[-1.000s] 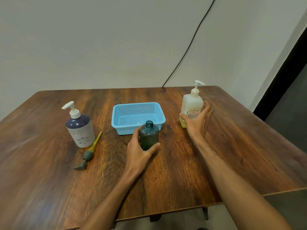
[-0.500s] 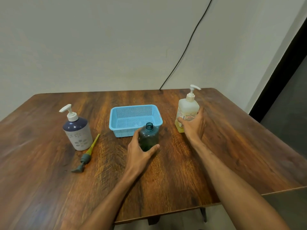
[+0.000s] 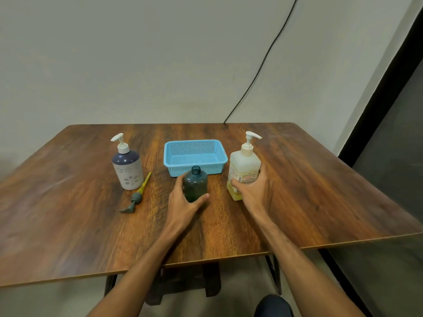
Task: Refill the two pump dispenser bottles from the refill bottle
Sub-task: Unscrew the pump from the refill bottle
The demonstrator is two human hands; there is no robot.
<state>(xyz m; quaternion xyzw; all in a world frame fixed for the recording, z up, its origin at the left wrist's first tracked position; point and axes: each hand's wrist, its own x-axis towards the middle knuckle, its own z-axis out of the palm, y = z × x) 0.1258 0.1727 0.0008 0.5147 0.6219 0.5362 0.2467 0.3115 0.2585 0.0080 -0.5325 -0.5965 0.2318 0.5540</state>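
A small dark green bottle (image 3: 195, 183) stands upright mid-table with its neck uncapped; my left hand (image 3: 183, 203) is wrapped around its lower half. Its grey pump with a yellow tube (image 3: 136, 197) lies flat on the wood to the left. A pale bottle with a white pump and yellowish liquid at the bottom (image 3: 244, 163) stands to the right, and my right hand (image 3: 255, 191) grips its lower front. A navy-and-white pump bottle (image 3: 127, 167) stands untouched at the left.
An empty blue perforated basket (image 3: 177, 164) sits just behind the green bottle. The wooden table (image 3: 68, 225) ends close to my body and at the right. A black cable runs down the wall behind.
My right hand went from hovering open beside the pale pump bottle to closing around it. The left hand stayed on the green bottle. The camera tilted slightly.
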